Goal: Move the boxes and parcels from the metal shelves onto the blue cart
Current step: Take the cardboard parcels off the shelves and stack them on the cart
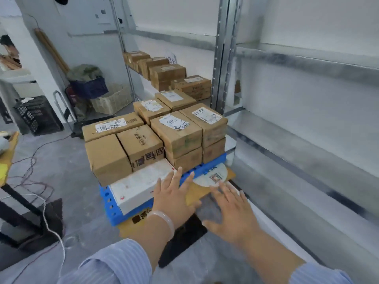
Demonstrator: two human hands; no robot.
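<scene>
The blue cart (108,203) stands low on the floor in the middle, loaded with several brown cardboard boxes (176,134) and a flat white box (139,185) at its near edge. A flat yellow envelope parcel (201,191) with a round white label lies on the cart's near right corner. My left hand (174,195) hovers open over the white box and the envelope, fingers spread. My right hand (231,212) is open just right of the envelope, fingertips near its edge. More brown boxes (168,73) sit on the metal shelf (307,152) farther back.
The shelf bay on the right holds nothing visible. An upright shelf post (223,58) rises behind the cart. Dark crates (39,115), a woven basket (112,101) and a blue crate (90,87) stand at the back left. Cables (37,160) trail over the floor at left.
</scene>
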